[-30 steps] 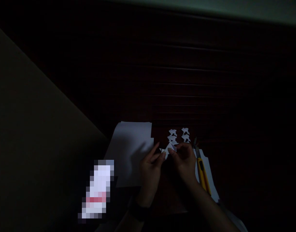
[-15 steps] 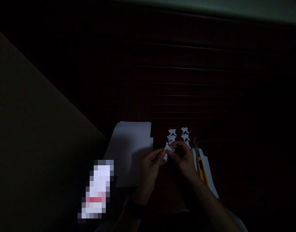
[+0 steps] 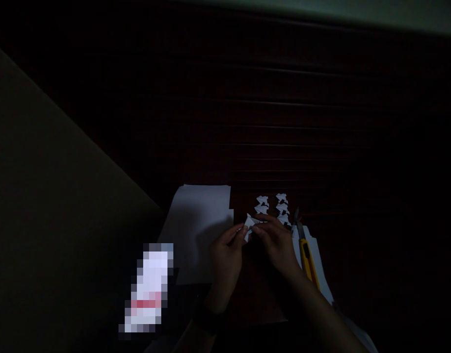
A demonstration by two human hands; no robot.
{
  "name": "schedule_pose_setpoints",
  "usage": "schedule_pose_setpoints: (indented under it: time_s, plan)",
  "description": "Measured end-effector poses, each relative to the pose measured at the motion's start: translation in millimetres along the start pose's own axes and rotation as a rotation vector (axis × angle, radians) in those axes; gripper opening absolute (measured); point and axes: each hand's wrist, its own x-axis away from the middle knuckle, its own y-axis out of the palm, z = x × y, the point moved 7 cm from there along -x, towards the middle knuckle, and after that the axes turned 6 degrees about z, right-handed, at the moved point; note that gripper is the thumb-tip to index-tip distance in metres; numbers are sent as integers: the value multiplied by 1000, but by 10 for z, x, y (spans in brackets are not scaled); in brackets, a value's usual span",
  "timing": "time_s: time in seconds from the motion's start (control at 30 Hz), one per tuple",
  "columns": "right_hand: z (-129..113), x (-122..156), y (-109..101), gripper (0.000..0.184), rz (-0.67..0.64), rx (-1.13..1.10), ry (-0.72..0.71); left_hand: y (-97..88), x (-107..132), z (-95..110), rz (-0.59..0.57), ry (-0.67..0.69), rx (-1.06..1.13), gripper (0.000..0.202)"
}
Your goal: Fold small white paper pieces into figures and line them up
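Note:
A small piece of folded white paper [image 3: 249, 223] is held between both hands, above the dark table. My left hand [image 3: 227, 250] pinches its left side between thumb and fingers. My right hand [image 3: 278, 240] grips its right side, the thumb in front and the fingers behind. Just beyond the hands, small folded paper figures stand in two columns, a left one [image 3: 262, 200] and a right one [image 3: 282, 208]. The right hand partly covers the near end of the left column. Fine folds in the held paper are hard to make out in the dim light.
Left of my hands lies a stack of white paper sheets [image 3: 206, 206]. A yellow box cutter [image 3: 306, 255] rests on more white paper [image 3: 321, 264] at the right, beside a dark pointed tool [image 3: 295, 215]. A bright pixelated patch [image 3: 149, 279] is at lower left.
Both hands have shifted slightly left with the folded paper, which is now turned differently. More of the right column's nearest figure shows.

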Motion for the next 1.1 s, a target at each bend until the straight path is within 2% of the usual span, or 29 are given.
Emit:
schedule_pose_setpoints:
  time_s: [0.17,0.33,0.5,0.63,0.73,0.93,1.1]
  plan:
    - [50,-11,28,15,10,-61,68,1,50,55,8,81,-56,24]
    - [38,29,16,16,92,-49,63,40,103,68,15,49,-20,25]
    - [118,92,25,11,166,-65,173,116,143,-50,-31,-114,204,31]
    - [112,52,-11,11,168,-33,135,200,190,-159,-126,-268,401,33]
    - [103,11,-43,11,140,-13,105,228,186,-171,-185,-349,466,30]
    - [84,7,-6,10,11,30,91,196,69,-138,-294,-348,351,30]
    - [13,25,-12,6,19,95,14,195,41,-175,-328,-285,270,21]
